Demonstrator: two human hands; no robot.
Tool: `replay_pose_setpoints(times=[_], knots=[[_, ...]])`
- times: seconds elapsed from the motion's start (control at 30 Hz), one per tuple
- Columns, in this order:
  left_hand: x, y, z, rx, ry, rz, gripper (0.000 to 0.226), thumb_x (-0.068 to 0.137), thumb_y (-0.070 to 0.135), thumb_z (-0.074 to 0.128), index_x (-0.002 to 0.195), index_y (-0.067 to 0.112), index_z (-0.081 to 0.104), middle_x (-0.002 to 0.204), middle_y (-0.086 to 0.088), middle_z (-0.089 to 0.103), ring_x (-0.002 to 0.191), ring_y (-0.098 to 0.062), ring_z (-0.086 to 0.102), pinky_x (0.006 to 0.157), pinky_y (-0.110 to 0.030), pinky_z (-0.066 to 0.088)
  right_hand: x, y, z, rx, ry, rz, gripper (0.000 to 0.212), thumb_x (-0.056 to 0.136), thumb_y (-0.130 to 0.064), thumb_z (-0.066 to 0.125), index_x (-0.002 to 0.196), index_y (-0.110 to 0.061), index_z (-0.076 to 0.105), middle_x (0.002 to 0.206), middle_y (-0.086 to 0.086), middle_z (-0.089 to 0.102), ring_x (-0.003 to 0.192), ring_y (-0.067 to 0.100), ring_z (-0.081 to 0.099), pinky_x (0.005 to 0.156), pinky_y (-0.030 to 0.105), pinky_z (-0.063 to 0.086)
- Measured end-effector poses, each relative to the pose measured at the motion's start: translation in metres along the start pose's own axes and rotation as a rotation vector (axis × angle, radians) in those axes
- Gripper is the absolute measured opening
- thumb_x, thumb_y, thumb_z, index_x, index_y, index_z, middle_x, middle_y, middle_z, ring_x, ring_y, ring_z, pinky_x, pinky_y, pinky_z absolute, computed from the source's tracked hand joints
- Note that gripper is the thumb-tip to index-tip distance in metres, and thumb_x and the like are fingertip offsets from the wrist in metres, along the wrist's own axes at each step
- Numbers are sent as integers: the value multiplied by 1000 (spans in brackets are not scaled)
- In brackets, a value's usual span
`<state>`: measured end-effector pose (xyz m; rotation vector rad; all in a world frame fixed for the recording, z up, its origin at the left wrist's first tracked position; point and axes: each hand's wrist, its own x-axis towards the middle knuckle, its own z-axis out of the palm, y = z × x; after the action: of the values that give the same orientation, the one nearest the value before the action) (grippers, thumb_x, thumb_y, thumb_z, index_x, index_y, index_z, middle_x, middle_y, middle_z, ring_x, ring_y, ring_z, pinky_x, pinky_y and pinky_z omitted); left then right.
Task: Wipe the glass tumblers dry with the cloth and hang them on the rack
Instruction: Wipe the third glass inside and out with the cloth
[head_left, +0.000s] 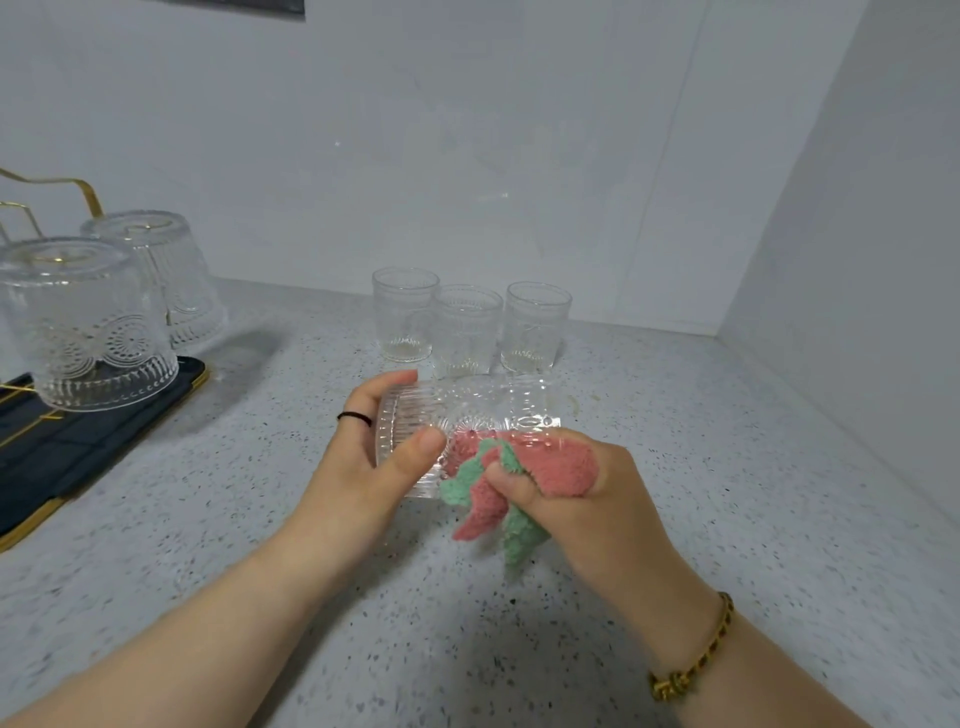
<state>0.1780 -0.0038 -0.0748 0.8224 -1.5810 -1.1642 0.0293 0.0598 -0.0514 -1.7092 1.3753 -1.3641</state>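
Note:
My left hand (370, 457) grips the base end of a clear embossed glass tumbler (483, 415), held on its side above the counter with its mouth toward the right. My right hand (582, 499) holds a pink and green cloth (498, 493), bunched against the tumbler's mouth and side. Three more tumblers (467, 330) stand upright in a row behind my hands, near the back wall. Two tumblers (93, 322) hang upside down on the gold wire rack (78, 189) at the far left.
The rack stands on a dark tray with a gold rim (104, 431) at the left edge of the speckled grey counter (727, 493). White walls close the back and the right side.

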Motion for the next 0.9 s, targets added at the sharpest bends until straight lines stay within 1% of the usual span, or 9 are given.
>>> replay_pose_setpoints(times=[0.2,0.27,0.33,0.4,0.5,0.57,0.63,0.7,0.9], knots=[[2,2,2,-341,-81,-176,47,64,64,62,99,33,59,109,-19,62,92,-27,67,77,-37,56,-2,4,-4,-74,-79,-65,23,61,-26,76,81,-20,68,69,-2,71,56,15,66,50,20,53],[1,4,0,-402,-274,-358,61,69,66,41,97,17,65,96,-17,71,76,-26,71,60,-34,59,-2,5,-1,-132,-143,-62,30,65,-24,74,91,-10,69,75,9,71,64,17,67,63,19,54],[2,0,-5,-320,-344,-396,70,67,72,44,99,12,62,86,-17,72,67,-28,70,57,-32,59,-2,6,-3,-96,-174,-30,24,68,-18,74,89,-8,68,76,13,68,57,14,65,50,20,53],[2,-2,-4,-125,-269,-212,76,50,80,59,102,23,57,90,-5,71,77,-16,69,65,-24,57,-2,1,-6,5,-153,31,17,65,-20,74,79,-15,67,74,15,68,51,20,64,40,30,51],[-2,1,1,101,-49,142,65,44,57,62,101,36,40,102,20,48,86,22,54,67,1,41,4,-1,-10,52,14,94,48,51,-44,62,71,-1,66,71,25,63,58,26,55,61,38,53],[0,-3,0,99,-52,174,68,45,56,63,106,39,38,105,21,46,88,18,55,70,-2,43,3,-2,-10,26,54,83,48,53,-44,62,69,1,64,65,20,62,56,23,53,59,31,52],[3,-7,-4,2,-216,-5,84,43,77,64,115,37,45,103,12,59,85,-1,63,78,-23,51,0,-2,-7,22,-4,90,11,64,-25,71,66,-16,65,56,1,64,43,10,55,42,19,48],[5,-9,-5,-197,-384,-259,92,52,79,54,115,12,53,78,-2,69,63,-14,65,65,-33,56,-5,1,-3,-36,-84,42,19,71,-2,70,78,-19,66,65,4,68,42,8,59,37,17,45],[3,-4,0,60,54,133,78,37,80,58,101,38,43,94,18,55,84,16,56,68,-1,41,-2,0,-2,5,4,-12,19,61,-27,73,77,-18,68,73,5,69,50,21,65,40,39,52]])
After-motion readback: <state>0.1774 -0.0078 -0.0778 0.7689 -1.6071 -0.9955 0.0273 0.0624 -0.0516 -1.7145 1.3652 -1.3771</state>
